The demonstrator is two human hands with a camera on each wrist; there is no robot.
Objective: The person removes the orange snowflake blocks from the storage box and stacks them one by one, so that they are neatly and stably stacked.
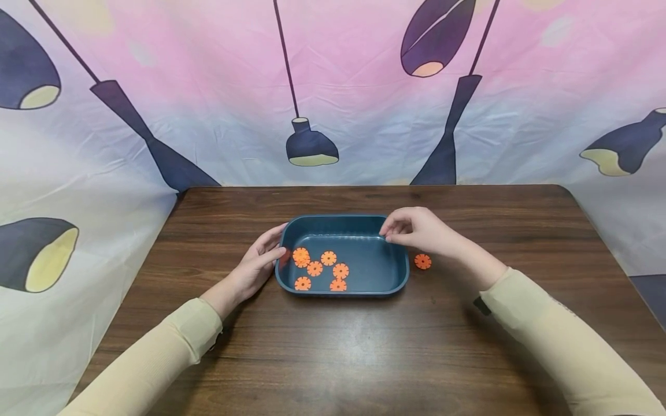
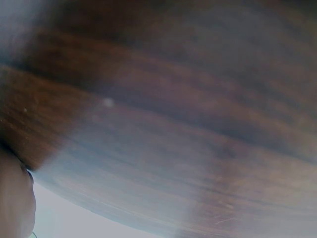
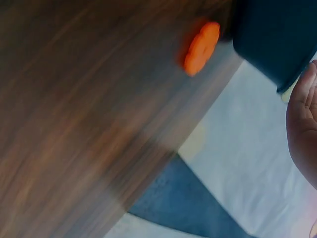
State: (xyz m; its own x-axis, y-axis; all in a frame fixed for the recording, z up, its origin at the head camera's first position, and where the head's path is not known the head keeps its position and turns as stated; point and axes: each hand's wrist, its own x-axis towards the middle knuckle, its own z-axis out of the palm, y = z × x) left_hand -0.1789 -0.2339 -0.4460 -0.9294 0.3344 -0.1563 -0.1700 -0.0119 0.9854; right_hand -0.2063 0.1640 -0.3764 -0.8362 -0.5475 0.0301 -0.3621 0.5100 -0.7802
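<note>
A person's left hand [image 1: 260, 260] is gripping the left end of a dark blue tray [image 1: 374, 266], thumb lying over the rim. The right hand [image 1: 418, 231] is hovering at the tray's far right corner, fingers bent toward the thumb; whether the fingertips are pinching anything or touching the rim, one cannot tell. Orange notched discs [image 1: 314, 268] are lying in the left half of the tray, two or more of them overlapping, while a lone disc [image 1: 423, 262] is resting on the wooden table [image 1: 338, 358] just beyond the tray's right end, below the right wrist. Good handling here probably means the left hand bracing the tray without tipping it, and the right hand keeping its fingertips low and clear of the rim. The lone disc looks thin and flat, likely easiest to take by its edge. Behind, a lamp-patterned backdrop [image 1: 218, 75] is hanging.
</note>
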